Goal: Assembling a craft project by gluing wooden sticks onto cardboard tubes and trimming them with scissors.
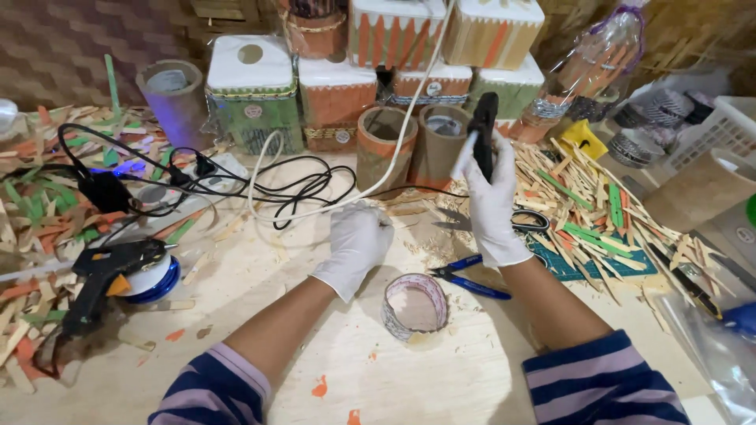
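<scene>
Gripping black glue gun [483, 126], right hand [492, 201] hides handle; cord exits frame.

Decorated boxes [252, 94], black cables [236, 185], blue-handled pliers [468, 279], scattered coloured wooden sticks [598, 205], cardboard tubes [382, 145].

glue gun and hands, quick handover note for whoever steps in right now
Right hand, gloved, holds a black glue gun upright above the table.
Left hand, gloved, rests on the table near the white cable; whether it holds anything cannot be seen.
A short tape-wrapped cardboard ring stands bare between the arms, blue pliers beside it.
A second glue gun sits at left.
Done: covered boxes stacked behind.
Left: no sticks on the ring yet.
</scene>
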